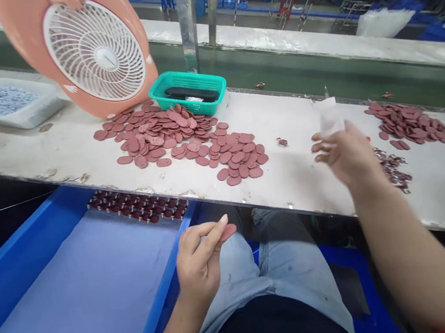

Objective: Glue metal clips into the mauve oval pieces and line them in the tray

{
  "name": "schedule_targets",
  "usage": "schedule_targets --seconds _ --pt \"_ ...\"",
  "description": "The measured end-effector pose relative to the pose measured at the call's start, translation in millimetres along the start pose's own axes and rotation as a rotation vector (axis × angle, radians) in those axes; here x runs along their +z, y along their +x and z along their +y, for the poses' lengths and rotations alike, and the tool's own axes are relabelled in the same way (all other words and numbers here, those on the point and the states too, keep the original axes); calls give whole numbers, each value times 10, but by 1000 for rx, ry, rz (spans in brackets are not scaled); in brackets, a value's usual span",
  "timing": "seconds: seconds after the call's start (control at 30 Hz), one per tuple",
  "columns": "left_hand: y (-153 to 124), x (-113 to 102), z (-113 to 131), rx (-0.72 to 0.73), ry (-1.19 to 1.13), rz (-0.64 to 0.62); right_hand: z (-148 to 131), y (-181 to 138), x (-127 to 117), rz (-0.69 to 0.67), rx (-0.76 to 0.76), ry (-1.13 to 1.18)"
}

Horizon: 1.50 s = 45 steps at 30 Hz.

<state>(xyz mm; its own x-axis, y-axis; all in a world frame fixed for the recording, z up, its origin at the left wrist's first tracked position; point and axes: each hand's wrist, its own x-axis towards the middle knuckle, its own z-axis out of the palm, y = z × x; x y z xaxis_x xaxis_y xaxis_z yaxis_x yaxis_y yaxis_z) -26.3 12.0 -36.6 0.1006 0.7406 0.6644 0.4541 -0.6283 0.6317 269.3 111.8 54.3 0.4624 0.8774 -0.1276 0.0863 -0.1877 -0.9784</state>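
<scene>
A white table (301, 172) bore a pile of reddish discs (240, 155), likely kept loose for easy reach; the right hand (350, 155) blurred beside white paper (327, 112), its grip impossible to tell, while the left hand (198, 257) pinched a lone disc (228, 232) short of the edge.

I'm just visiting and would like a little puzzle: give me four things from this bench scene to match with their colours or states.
Column one
1. Basket
2. Left hand
3. Fan
4. Tray

Column two
A. White, with small bluish bits in it
B. Peach-orange and white
C. Green, beside a much taller thing
D. Pinching a reddish oval

Right pairs: 1-C, 2-D, 3-B, 4-A
</scene>
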Motion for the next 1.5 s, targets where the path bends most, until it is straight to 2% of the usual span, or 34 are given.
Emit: schedule_targets --seconds 0.13,0.2,0.27,0.37,0.43,0.53,0.57,0.73,0.83,0.9,1.03,1.07,1.13,1.2,1.3,1.4,1.5 --pt "71 47 49 158 25 49 297 -848 420 -345 174 269" --pt "101 63 58 206 44 30 461 -1142 612 -477 274 348" --pt "117 62 60 236 54 -21 568 -1303 726 -582 353 407" --pt "106 54 65 257 61 -72 616 -1352 762 -670 465 528" --pt "77 57 83 179 6 -75 605 -1324 745 -674 491 593" --pt "30 53 140 -54 -76 -43 569 -1286 709 -641 399 558" --pt "22 44 164 -75 -55 -39 553 -1281 696 -629 360 518" --pt "51 -32 235 117 141 -173 478 -1288 646 -582 201 308" --pt "79 -47 226 130 92 -191 502 -1291 646 -559 198 276" --pt "105 -43 233 -41 -44 -178 548 -1285 650 -552 207 313" --pt "199 -34 301 -679 -450 -198 587 -1255 633 -499 123 379" --pt "224 -34 321 -775 -525 -204 577 -1249 626 -507 109 371" --pt "262 -32 355 -867 -598 -198 551 -1253 621 -562 115 351" --pt "264 -22 379 -892 -619 -180 543 -1280 635 -615 154 354" --pt "191 21 391 -866 -704 -93 590 -1359 689 -561 249 459" --pt "73 95 371 -693 -705 14 650 -1446 761 -476 378 570" --pt "-11 149 335 -507 -581 74 656 -1499 819 -509 435 593"
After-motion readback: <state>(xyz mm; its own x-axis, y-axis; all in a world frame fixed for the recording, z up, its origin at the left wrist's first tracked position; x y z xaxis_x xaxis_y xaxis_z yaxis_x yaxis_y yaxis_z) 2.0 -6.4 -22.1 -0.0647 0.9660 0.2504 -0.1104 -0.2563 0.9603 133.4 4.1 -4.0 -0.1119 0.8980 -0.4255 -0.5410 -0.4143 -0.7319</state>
